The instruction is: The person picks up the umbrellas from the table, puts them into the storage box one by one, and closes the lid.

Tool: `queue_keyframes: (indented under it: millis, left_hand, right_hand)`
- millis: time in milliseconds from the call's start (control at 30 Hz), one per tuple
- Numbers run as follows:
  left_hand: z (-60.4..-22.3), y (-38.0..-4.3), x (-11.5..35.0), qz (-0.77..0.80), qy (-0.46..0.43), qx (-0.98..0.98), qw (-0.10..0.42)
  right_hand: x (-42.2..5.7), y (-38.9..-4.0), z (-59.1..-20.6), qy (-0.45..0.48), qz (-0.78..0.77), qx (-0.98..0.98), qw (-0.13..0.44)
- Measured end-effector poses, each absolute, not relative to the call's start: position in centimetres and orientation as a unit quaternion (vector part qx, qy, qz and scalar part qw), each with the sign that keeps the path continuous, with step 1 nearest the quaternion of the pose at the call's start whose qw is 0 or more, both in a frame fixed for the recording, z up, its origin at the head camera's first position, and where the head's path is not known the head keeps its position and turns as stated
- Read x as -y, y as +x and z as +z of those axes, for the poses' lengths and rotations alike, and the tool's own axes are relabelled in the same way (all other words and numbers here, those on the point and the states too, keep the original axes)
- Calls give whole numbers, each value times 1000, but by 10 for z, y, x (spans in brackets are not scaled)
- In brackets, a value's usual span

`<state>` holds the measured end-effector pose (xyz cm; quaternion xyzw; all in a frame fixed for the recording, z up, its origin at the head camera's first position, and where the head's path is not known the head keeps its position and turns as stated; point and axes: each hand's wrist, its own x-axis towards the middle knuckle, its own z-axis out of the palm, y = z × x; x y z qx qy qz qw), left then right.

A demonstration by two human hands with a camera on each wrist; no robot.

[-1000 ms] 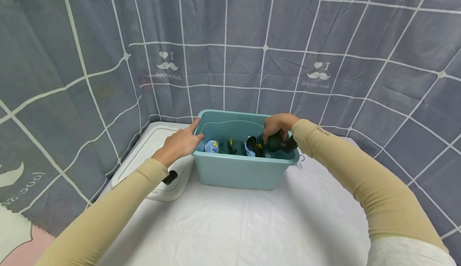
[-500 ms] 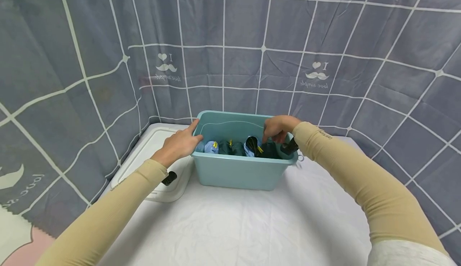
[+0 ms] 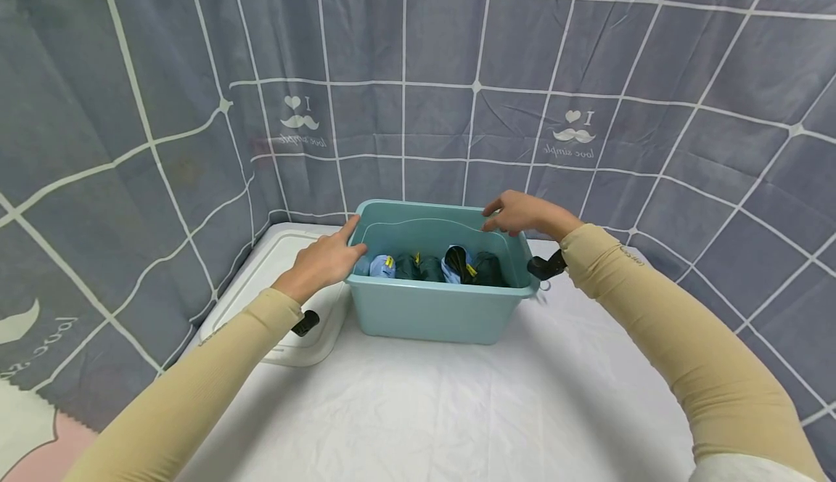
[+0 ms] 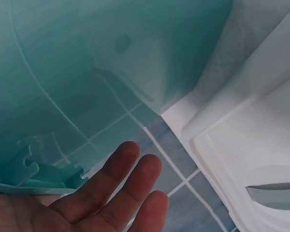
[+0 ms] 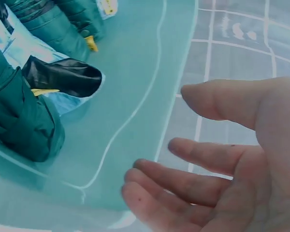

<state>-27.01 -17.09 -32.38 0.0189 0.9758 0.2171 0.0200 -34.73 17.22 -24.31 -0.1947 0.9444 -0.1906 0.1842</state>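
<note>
A light teal plastic bin point(image 3: 431, 315) holds several rolled fabric bundles in a row. At its right end lies a dark green bundle point(image 3: 488, 270), also seen upright as a green roll point(image 5: 24, 116) in the right wrist view. Beside it is a light blue bundle with a black part point(image 5: 63, 77) and a yellow tab. My left hand point(image 3: 320, 264) rests at the bin's left rim with fingers extended; the left wrist view shows its fingertips point(image 4: 150, 169) under the rim. Above the back right rim, my right hand point(image 3: 522, 212) holds nothing, its fingers loosely spread.
A white lid point(image 3: 261, 271) lies flat on the white-covered table point(image 3: 418, 409), left of the bin. Grey gridded curtain point(image 3: 437, 119) surrounds the back and sides. A small ring point(image 3: 545, 286) shows by the bin's right end.
My right hand has let go of the dark green bundle, which now lies in the bin's right end. The hand has risen up and to the right. The left hand has stayed put.
</note>
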Motion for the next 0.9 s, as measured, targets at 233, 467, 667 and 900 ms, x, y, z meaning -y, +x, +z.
queue_keyframes:
  millis: [233, 467, 667, 900]
  left_hand:
    - [-325, -271, 171, 218, 23, -975, 18]
    - [-325, -272, 172, 218, 22, -975, 19]
    - [-324, -271, 171, 219, 22, -975, 22]
    - [-324, -270, 170, 221, 20, -975, 24]
  right_hand:
    - [-196, -346, -243, -190, -260, -936, 140]
    - [-219, -346, -249, -167, -323, -926, 104]
    - [-238, -348, -259, -142, -367, -916, 76]
    - [-256, -353, -273, -106, -422, -897, 73]
